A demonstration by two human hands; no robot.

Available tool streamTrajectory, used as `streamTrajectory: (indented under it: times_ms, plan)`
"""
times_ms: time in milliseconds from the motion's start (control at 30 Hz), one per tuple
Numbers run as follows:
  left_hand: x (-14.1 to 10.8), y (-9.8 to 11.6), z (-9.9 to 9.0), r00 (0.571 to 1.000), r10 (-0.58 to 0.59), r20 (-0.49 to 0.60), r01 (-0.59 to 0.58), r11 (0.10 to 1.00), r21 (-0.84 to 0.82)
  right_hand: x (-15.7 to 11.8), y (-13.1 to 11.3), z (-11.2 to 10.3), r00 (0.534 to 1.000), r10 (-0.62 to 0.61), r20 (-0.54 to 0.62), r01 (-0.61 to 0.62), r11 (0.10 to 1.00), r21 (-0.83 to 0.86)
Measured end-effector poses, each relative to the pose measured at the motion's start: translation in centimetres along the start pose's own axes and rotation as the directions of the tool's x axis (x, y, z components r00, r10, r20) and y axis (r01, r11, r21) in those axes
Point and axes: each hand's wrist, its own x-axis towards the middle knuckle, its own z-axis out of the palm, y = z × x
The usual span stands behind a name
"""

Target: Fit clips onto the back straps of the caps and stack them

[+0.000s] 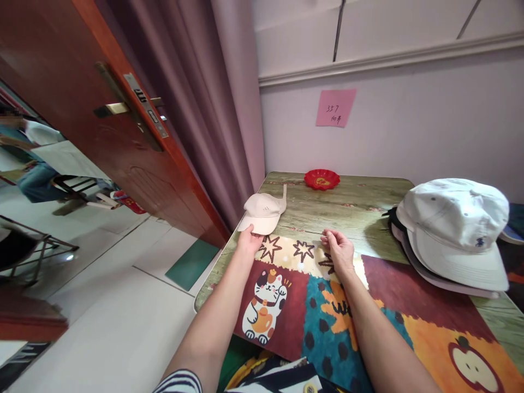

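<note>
A cream cap (263,210) is at the left edge of the wood-patterned table, its brim toward me and its strap sticking up behind. My left hand (250,239) grips the brim, with the thumb on top and the fingers under it. Over the pale strip of the colourful mat (286,295), my right hand (338,248) has its fingers curled together; whether anything small is between them cannot be made out. To the right, a stack of caps stands on the table, a white cap (454,229) with a small blue emblem on top.
A red scalloped dish (322,179) sits at the table's back edge. Behind is a wall with a pink note (335,108). At the left are a purple curtain, an open brown door (123,142) and, beyond it, a seated person. A folding chair stands at the far left.
</note>
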Motion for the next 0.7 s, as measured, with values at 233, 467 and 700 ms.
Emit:
streamTrajectory:
  times_ms: [233, 467, 700]
  plan:
    - [-5.6, -4.6, -0.3, 0.942, -0.028, 0.333, 0.012, 0.999, 0.051, -0.2, -3.2, 0.1, 0.871, 0.198, 0.450, -0.388, 0.839, 0.381]
    - [-10.0, -9.4, -3.3, 0.832, -0.224, 0.507, 0.027, 0.930, 0.366, 0.2, -4.2, -1.5, 0.883, 0.132, 0.450, -0.412, 0.677, 0.610]
    - [-11.0, -9.0, -6.1, 0.695, -0.389, 0.604, 0.150, 0.901, 0.407, 1.0, -3.6, -3.8, 0.924, 0.133, 0.358, -0.353, 0.652, 0.671]
